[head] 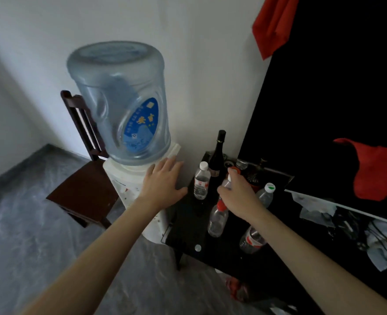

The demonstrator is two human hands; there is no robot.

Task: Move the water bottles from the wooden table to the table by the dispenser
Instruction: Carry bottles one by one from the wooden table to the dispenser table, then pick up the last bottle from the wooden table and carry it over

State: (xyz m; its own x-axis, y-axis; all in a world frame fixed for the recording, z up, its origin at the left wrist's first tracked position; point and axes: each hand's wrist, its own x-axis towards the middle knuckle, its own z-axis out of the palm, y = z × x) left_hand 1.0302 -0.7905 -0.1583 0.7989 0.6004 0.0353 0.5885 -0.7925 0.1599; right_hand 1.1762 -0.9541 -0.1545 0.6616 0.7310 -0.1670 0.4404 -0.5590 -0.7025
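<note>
A black glass table [188, 223] stands right of the white water dispenser [129, 180], which carries a big blue jug [119, 103]. On the table stand several clear plastic water bottles: a white-capped one [201, 183] at the left, a red-capped one [217, 218] in front, a green-marked one [266, 194] at the right, and one lying near the front [251, 241]. My right hand [240, 196] grips another clear bottle [227, 181] by its upper body, just above the table. My left hand [163, 180] rests flat with spread fingers on the dispenser's top.
A dark wine bottle [217, 155] and other dark glassware [256, 171] stand at the table's back. A dark wooden chair [85, 192] sits left of the dispenser. Red cloths [379, 169] hang on a black backdrop. Crumpled papers [370, 233] lie at the right.
</note>
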